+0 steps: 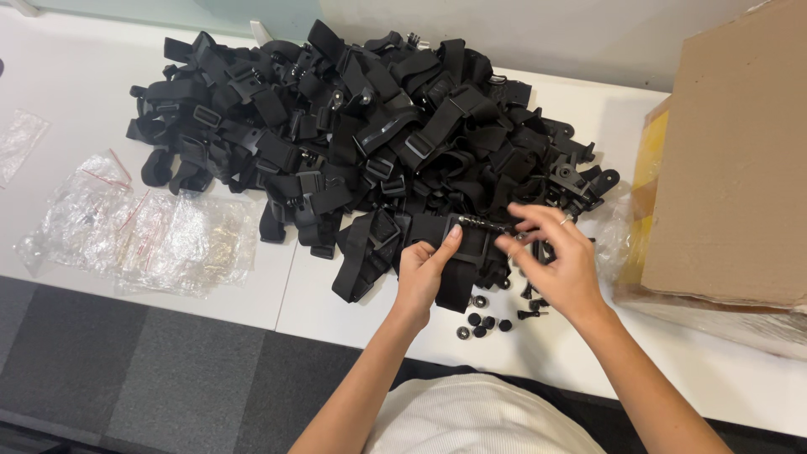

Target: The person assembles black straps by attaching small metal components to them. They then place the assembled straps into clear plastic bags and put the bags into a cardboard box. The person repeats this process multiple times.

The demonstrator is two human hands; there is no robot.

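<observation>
Both hands, left hand [424, 273] and right hand [555, 261], pinch a black strap mount [471, 244] on the white table [84, 101], strap pile [361, 126] at 12 o'clock, grey carpet [168, 370] at 7 o'clock.

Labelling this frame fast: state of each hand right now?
Left hand: closed on a black webbing strap with plastic buckle, thumb on top.
Right hand: fingertips pinching a slim dark screw-like rod at the strap's buckle.

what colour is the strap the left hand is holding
Black, like the pile behind it; the strap under the left hand shows in the head view.
</observation>
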